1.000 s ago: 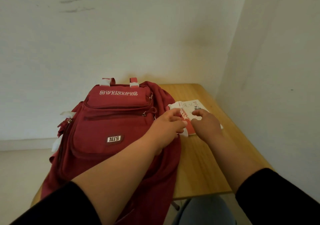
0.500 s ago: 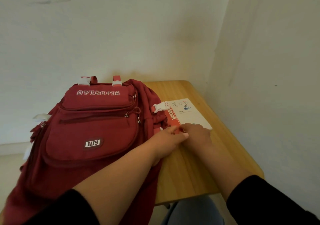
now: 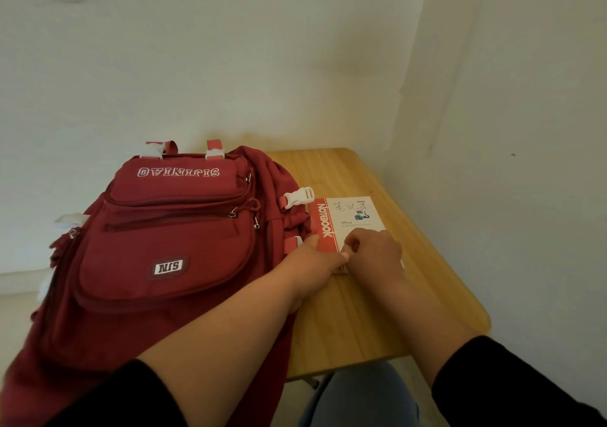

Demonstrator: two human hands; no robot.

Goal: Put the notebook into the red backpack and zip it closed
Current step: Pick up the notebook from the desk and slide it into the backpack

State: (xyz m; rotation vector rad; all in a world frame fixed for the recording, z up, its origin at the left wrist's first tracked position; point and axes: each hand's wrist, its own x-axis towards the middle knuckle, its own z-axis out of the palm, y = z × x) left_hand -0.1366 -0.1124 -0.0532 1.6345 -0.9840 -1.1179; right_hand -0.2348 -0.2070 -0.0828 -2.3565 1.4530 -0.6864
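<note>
The red backpack (image 3: pixel 164 229) lies flat on the left of the wooden table (image 3: pixel 361 315), front pockets up, its zippers closed as far as I can see. Beside its right side lies the notebook (image 3: pixel 353 216), white cover with a red spine strip, flat on the table. My left hand (image 3: pixel 313 264) reaches over the backpack's edge and holds the notebook's near-left corner, thumb along the spine. My right hand (image 3: pixel 374 252) sits on the notebook's near end with fingers curled at its edge, hiding that part.
White walls close in behind and to the right of the small table. White strap buckles (image 3: pixel 297 198) stick out between backpack and notebook. Bare tabletop lies near and right of the notebook. My knee (image 3: pixel 361 393) shows below the table's front edge.
Both hands have slid back along the notebook to its near end and met at the near-left corner. More of the cover shows now. The notebook still lies flat.
</note>
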